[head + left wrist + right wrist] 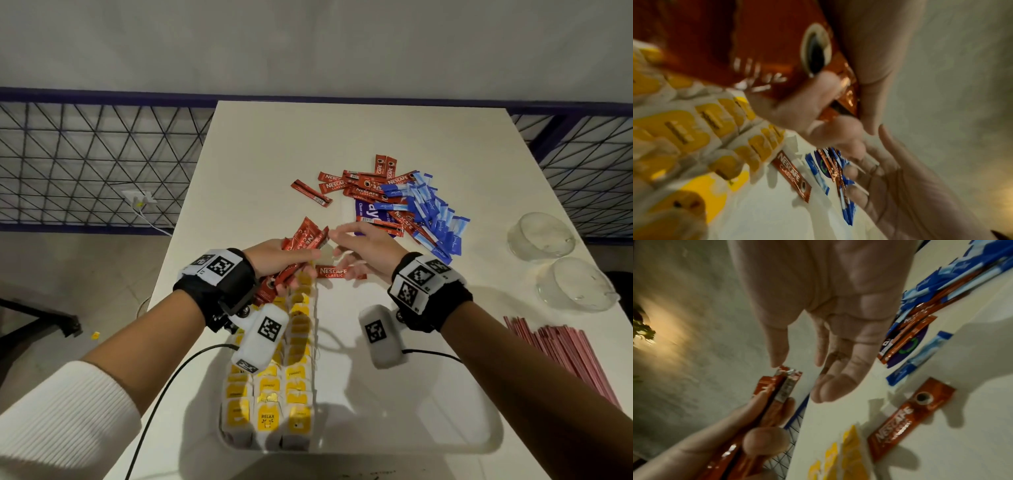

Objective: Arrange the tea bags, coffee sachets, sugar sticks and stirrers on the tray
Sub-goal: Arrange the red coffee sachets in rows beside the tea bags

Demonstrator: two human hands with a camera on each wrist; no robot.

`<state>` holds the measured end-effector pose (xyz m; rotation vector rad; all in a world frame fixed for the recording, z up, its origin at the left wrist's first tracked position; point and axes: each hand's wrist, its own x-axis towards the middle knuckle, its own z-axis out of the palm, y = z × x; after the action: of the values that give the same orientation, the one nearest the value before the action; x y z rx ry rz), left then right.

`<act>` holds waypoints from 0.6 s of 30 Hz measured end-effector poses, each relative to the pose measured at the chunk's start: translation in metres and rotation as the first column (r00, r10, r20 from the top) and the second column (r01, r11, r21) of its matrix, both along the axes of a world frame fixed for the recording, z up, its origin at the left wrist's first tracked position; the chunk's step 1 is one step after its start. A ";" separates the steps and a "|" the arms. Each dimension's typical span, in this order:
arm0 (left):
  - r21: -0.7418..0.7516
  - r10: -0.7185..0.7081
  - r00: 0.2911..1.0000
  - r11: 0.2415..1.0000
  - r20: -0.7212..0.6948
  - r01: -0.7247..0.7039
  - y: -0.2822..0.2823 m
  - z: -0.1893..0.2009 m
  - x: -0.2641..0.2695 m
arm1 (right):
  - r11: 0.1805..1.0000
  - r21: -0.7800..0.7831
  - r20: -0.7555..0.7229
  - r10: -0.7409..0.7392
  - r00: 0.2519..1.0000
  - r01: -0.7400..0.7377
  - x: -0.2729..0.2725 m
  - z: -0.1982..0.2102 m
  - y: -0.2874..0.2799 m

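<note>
My left hand (287, 258) grips a bunch of red coffee sachets (303, 240) above the far end of the white tray (404, 438). The same bunch (781, 53) fills the left wrist view, held between thumb and fingers. My right hand (356, 245) hovers open just right of the bunch, its fingers (830, 386) straight, its fingertips close to the sachet ends (787, 374). One red sachet (334, 271) lies flat below the hands. Yellow-tagged tea bags (274, 394) stand in rows on the tray's left side. More red sachets (363, 186) and blue sugar sticks (433, 216) lie heaped further back.
A bundle of pink stirrers (561, 353) lies at the table's right edge. Two clear glass bowls (541, 236) (577, 284) sit upside down at the far right. A purple packet (370, 216) lies under the heap. A wire fence (96, 164) runs behind the table.
</note>
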<state>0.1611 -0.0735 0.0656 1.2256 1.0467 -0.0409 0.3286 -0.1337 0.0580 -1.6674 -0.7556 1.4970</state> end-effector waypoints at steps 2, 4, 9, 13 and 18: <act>0.009 -0.037 0.999 0.999 -0.001 0.037 -0.006 0.003 0.005 | 0.997 0.057 0.016 0.044 0.999 -0.045 -0.004 0.006 0.000; 0.015 -0.045 0.999 0.999 0.023 0.045 -0.011 0.003 0.010 | 0.996 0.072 0.032 0.052 0.998 -0.054 -0.001 0.006 -0.001; 0.041 0.009 0.999 0.999 0.037 -0.010 -0.010 0.003 0.010 | 0.997 0.068 0.002 -0.028 1.000 0.028 0.014 0.008 -0.006; -0.054 0.061 0.996 0.997 0.068 -0.057 -0.005 -0.001 0.004 | 0.990 0.116 -0.027 -0.074 0.997 0.076 0.031 0.008 -0.014; -0.033 0.125 0.992 0.991 -0.029 -0.126 -0.006 0.002 0.005 | 0.984 0.141 0.032 -0.119 0.992 0.113 0.043 0.016 -0.014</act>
<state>0.1661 -0.0790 0.0678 1.1286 1.1402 0.0220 0.3712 -0.1475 0.0739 -1.6128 -0.7532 1.3042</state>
